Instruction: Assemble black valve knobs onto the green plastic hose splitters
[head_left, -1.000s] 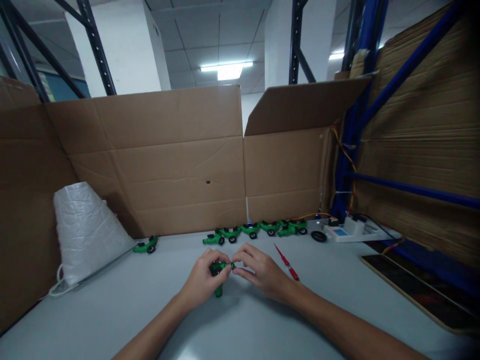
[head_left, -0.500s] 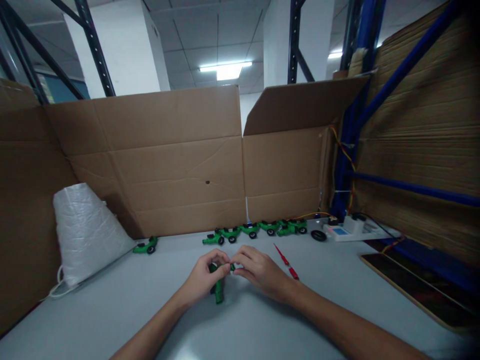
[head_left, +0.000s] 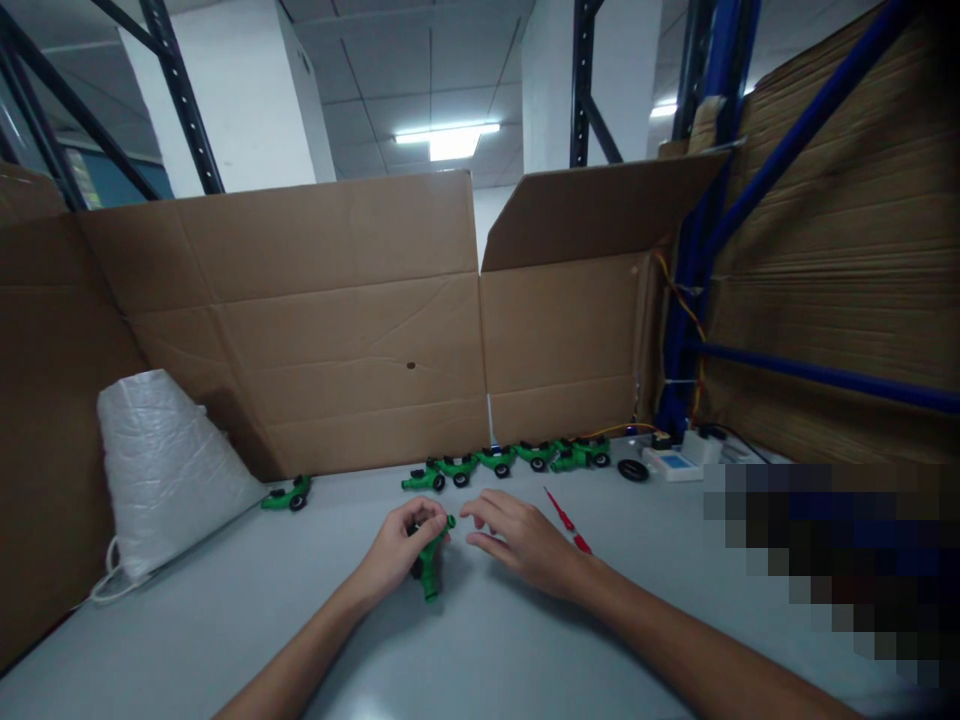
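My left hand (head_left: pixel 396 548) is closed around a small green toy car (head_left: pixel 430 560) with black wheels, holding it nose-down just above the grey table (head_left: pixel 480 640). My right hand (head_left: pixel 517 540) hovers just right of the car, fingers loosely curled and slightly apart, thumb and forefinger near each other, with nothing visible in them. A red screwdriver (head_left: pixel 567 522) lies on the table right behind my right hand.
A row of several finished green cars (head_left: pixel 510 458) stands along the cardboard wall (head_left: pixel 337 330); one more green car (head_left: pixel 287 494) sits apart at the left. A white woven bag (head_left: pixel 161 470) stands far left. A loose black wheel (head_left: pixel 633 470) and a white device (head_left: pixel 675 462) lie at the right.
My right hand has drawn away from the car's tip, where it was pinching before. The left hand has tilted the car and shifted slightly left.
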